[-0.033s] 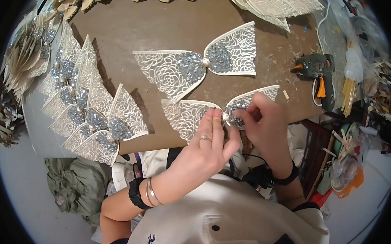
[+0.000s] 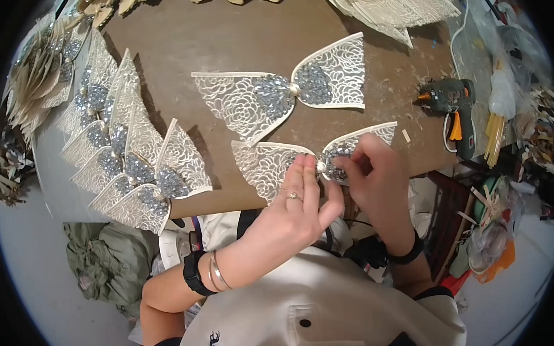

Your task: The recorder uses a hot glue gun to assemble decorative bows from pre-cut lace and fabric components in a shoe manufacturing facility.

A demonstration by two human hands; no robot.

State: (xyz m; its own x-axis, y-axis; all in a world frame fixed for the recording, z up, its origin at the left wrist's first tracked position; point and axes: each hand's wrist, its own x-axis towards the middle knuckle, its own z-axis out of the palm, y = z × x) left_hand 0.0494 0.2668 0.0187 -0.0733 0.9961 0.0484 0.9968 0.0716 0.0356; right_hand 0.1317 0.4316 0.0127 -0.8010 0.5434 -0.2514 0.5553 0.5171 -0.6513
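Observation:
A cream lace bow lies at the table's near edge, with grey-blue beaded patches beside its pale centre knot. My left hand rests across the bow, its fingers stretched out and pressing just left of the knot. At the bow's right half, my right hand is closed in a pinch at the beaded patch. The fingertips cover part of that patch. Just beyond lies a second lace bow of the same kind, spread flat and untouched.
Overlapping lace bows line the table's left side. A black glue gun stands at the right, near a bundle of glue sticks. Lace pieces are stacked at the far right; scraps dot the brown tabletop.

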